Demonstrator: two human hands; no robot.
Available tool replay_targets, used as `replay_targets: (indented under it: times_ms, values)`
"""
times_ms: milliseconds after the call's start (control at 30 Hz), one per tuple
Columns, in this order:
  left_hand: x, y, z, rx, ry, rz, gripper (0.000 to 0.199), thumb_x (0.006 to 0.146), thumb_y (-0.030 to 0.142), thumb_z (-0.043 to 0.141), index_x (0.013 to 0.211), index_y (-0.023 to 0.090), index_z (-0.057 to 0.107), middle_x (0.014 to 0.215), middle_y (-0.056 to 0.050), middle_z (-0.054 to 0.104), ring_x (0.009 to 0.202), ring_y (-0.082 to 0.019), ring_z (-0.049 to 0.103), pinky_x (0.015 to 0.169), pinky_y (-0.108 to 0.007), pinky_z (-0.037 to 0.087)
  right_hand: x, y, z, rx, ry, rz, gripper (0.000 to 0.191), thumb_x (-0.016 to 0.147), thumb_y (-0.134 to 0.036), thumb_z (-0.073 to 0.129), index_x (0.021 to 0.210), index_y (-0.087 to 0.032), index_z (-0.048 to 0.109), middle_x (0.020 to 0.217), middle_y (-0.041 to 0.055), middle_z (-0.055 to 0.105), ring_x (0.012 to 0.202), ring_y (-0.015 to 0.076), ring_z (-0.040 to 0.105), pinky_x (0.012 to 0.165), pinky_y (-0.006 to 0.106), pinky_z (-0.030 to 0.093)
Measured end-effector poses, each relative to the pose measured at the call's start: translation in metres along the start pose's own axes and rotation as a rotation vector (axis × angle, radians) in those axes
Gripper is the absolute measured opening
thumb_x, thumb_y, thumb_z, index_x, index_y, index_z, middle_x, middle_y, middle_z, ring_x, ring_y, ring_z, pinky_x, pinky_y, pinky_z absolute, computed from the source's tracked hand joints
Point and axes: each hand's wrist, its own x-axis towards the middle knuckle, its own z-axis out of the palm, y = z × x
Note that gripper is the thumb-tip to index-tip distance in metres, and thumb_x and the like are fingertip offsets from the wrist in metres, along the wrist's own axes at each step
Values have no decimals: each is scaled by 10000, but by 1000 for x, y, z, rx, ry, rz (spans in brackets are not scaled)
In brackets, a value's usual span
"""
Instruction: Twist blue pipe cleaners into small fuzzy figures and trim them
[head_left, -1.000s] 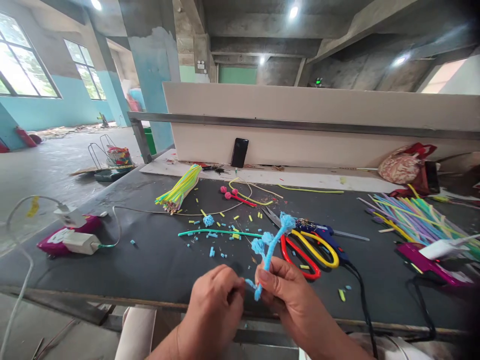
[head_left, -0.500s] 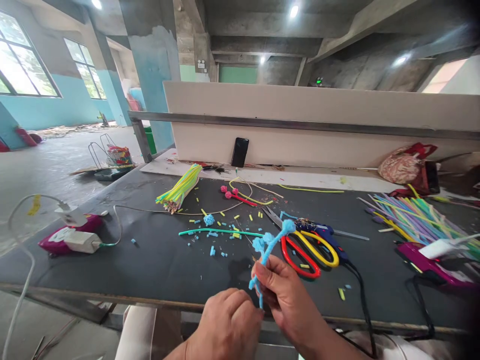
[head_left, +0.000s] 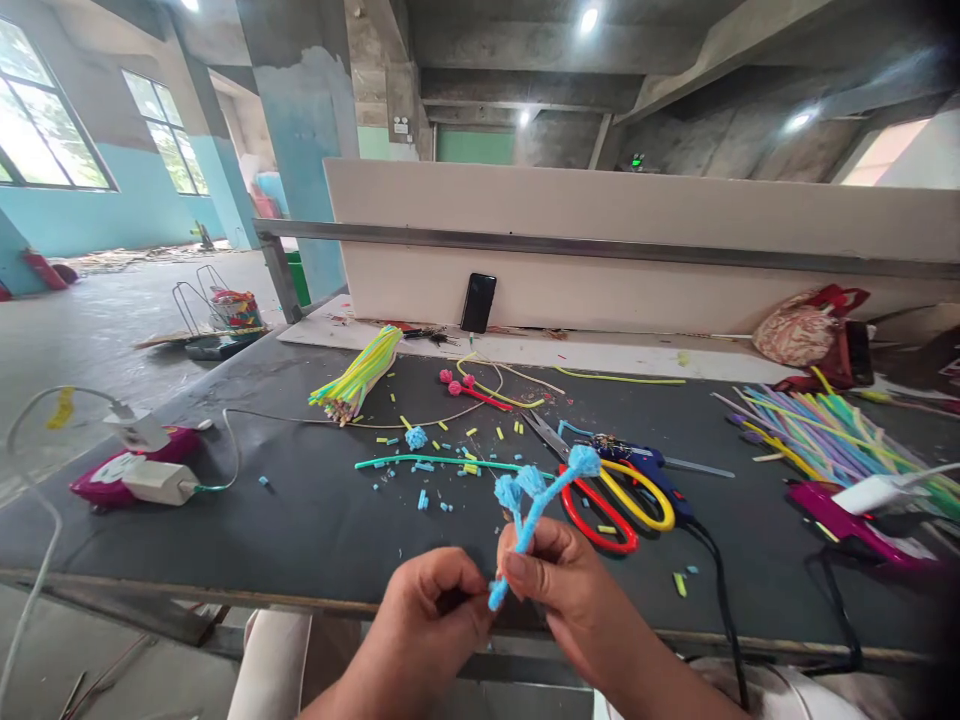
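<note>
A blue pipe-cleaner sprig (head_left: 536, 510) with several fluffy knobs at its top stands tilted over the table's front edge. My right hand (head_left: 566, 580) pinches its stem between thumb and fingers. Close beside it, my left hand (head_left: 435, 620) is closed at the stem's lower end; its fingertips are partly hidden. Just beyond my right hand lie scissors (head_left: 600, 510) with red and yellow handles. A green pipe cleaner (head_left: 427, 461) stretches across the table, near a small blue pom-like ball (head_left: 415, 438).
Yellow and blue snippets (head_left: 424, 499) litter the table. Behind the scissors lies a blue glue gun (head_left: 645, 460). Pipe-cleaner bundles lie at left (head_left: 360, 375) and right (head_left: 832, 430). Red knobbed stems (head_left: 480, 390), a propped phone (head_left: 480, 303) and a magenta power strip (head_left: 112, 478) are also there.
The sprig has tilted further right, its top knobs now turned more toward me. My left hand has turned and risen slightly, its thumb side now showing at the stem's lower end.
</note>
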Motion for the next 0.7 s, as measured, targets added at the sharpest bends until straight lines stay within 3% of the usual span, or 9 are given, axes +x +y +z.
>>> replay_targets:
  times_ms: [133, 267, 400, 467, 567, 633, 700]
  values:
    - [-2, 10, -17, 390, 195, 314, 244, 677, 105, 558, 504, 176, 402, 518, 34, 460, 498, -79, 421, 491, -179, 329, 4, 9, -4, -80, 104, 42, 318, 623, -367, 777, 529, -162, 553, 509, -54, 422, 547, 98, 331, 547, 245, 266]
    - [-4, 11, -10, 626, 162, 675, 254, 738, 66, 483, 520, 183, 425, 480, 21, 502, 449, -76, 458, 458, -167, 344, 7, 17, -1, -48, 186, 52, 346, 630, -350, 773, 512, -164, 506, 507, -64, 384, 532, 91, 278, 522, 240, 221]
    - [-6, -9, 5, 854, 142, 983, 258, 752, 49, 437, 541, 186, 487, 467, 3, 541, 430, -97, 501, 454, -202, 354, 4, 16, 4, 121, 131, 110, 335, 627, -353, 781, 533, -167, 519, 518, -61, 400, 502, 80, 262, 500, 237, 206]
    - [-7, -19, 5, 899, 194, 1030, 287, 771, 39, 436, 529, 188, 476, 456, 10, 533, 406, -93, 478, 443, -213, 336, 1, 13, 4, 182, 31, 120, 313, 629, -379, 778, 557, -162, 564, 528, -54, 411, 492, 77, 267, 495, 239, 212]
    - [-8, -23, -5, 857, 249, 943, 305, 796, 41, 444, 528, 187, 463, 483, 12, 521, 412, -82, 445, 448, -205, 329, -2, 11, 1, 205, -120, 133, 316, 626, -413, 775, 570, -152, 607, 553, -36, 431, 517, 89, 321, 525, 252, 255]
    - [-9, -16, -16, 833, 281, 837, 293, 807, 48, 459, 547, 183, 474, 507, 8, 508, 441, -83, 444, 470, -196, 345, 0, 10, -2, 197, -139, 164, 320, 601, -421, 789, 576, -150, 621, 549, -34, 436, 525, 92, 333, 537, 256, 263]
    - [-10, -6, -24, 844, 338, 798, 292, 808, 41, 480, 551, 180, 470, 507, 11, 491, 456, -86, 437, 484, -195, 351, 4, 11, -3, 167, -70, 178, 321, 579, -413, 805, 573, -150, 621, 525, -43, 429, 507, 81, 310, 519, 247, 237]
